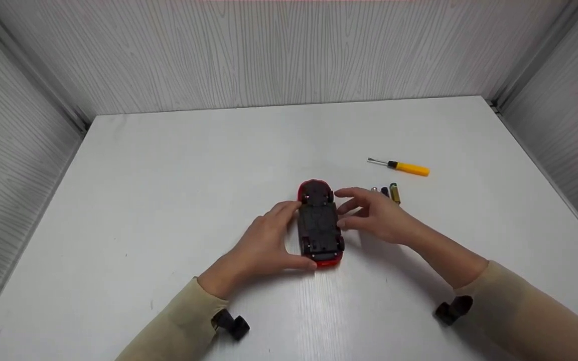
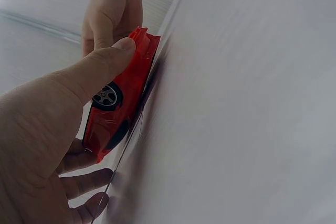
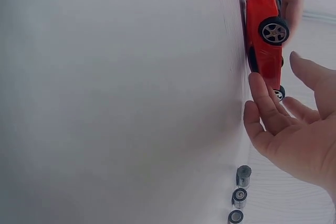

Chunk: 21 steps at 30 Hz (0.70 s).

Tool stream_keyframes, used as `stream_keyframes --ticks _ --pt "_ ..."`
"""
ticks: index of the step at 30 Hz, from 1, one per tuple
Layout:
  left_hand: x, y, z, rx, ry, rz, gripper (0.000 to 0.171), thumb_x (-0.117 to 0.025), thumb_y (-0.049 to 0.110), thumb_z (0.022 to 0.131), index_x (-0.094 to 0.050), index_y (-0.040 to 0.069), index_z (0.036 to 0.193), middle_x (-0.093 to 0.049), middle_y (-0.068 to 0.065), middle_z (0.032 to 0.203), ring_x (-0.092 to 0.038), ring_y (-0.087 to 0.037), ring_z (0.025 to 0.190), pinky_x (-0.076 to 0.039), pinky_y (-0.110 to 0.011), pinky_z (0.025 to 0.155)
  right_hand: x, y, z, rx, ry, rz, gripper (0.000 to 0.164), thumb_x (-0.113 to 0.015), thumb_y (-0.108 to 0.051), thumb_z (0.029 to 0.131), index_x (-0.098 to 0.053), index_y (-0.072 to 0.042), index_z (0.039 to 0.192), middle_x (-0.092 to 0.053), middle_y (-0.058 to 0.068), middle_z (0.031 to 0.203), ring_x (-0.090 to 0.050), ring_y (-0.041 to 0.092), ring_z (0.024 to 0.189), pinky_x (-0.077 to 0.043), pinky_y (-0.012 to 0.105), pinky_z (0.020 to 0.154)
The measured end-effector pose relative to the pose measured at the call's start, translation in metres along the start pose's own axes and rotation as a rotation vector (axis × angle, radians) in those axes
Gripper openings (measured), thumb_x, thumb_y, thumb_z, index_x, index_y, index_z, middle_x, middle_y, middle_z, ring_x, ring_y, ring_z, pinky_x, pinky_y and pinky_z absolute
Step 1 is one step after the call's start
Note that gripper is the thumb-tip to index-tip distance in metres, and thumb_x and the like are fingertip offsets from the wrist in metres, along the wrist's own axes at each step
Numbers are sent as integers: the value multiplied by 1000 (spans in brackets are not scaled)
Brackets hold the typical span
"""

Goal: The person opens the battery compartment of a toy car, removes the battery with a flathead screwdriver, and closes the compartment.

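A red toy car (image 1: 319, 225) lies upside down on the white table, its black underside facing up. My left hand (image 1: 264, 245) holds it from the left, thumb at the near end and fingers along the side. In the left wrist view the thumb presses the red body (image 2: 134, 72) close to one end. My right hand (image 1: 377, 215) is at the car's right side, fingers loosely bent and spread. The right wrist view shows its fingertips by the red car (image 3: 262, 24), with nothing gripped; whether they touch it I cannot tell.
A screwdriver with a yellow handle (image 1: 412, 169) lies beyond the right hand. Three small batteries stand in a row beside that hand, one of them gold and green (image 1: 395, 193); the right wrist view shows their round ends (image 3: 239, 198). Wood-grain panels (image 1: 269, 55) wall the table.
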State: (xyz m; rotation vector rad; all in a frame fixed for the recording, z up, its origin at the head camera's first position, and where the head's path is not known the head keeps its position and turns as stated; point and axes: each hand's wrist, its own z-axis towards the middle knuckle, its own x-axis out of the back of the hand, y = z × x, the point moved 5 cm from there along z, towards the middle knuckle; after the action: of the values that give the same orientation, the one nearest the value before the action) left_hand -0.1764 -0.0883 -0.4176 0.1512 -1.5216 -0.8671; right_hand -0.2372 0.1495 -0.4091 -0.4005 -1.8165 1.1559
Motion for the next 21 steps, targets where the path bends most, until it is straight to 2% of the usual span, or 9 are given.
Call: stream_keyframes --ticks 5,10,21 --pt "0 0 0 -2 10 -7 117 -93 65 69 -41 14 161 -45 0 161 -50 -19 140 -42 -48 113 -2 1 -2 24 -20 -20 71 -82 -22 95 -50 -18 158 -72 6 130 -73 23 110 -53 47 100" --pt "0 -1 -1 1 16 -20 119 -94 63 69 -41 12 161 -45 0 161 -50 -19 140 -41 -48 113 -4 2 -3 52 -40 0 73 -84 -19 94 -50 -14 158 -72 7 130 -74 23 107 -53 47 100" --pt "0 -2 -1 -6 12 -10 118 -94 64 69 -41 12 161 -45 -1 161 -49 -19 141 -41 -48 113 -5 5 -2 61 -62 -4 68 -83 -18 95 -53 -12 156 -72 8 130 -73 22 109 -55 44 100"
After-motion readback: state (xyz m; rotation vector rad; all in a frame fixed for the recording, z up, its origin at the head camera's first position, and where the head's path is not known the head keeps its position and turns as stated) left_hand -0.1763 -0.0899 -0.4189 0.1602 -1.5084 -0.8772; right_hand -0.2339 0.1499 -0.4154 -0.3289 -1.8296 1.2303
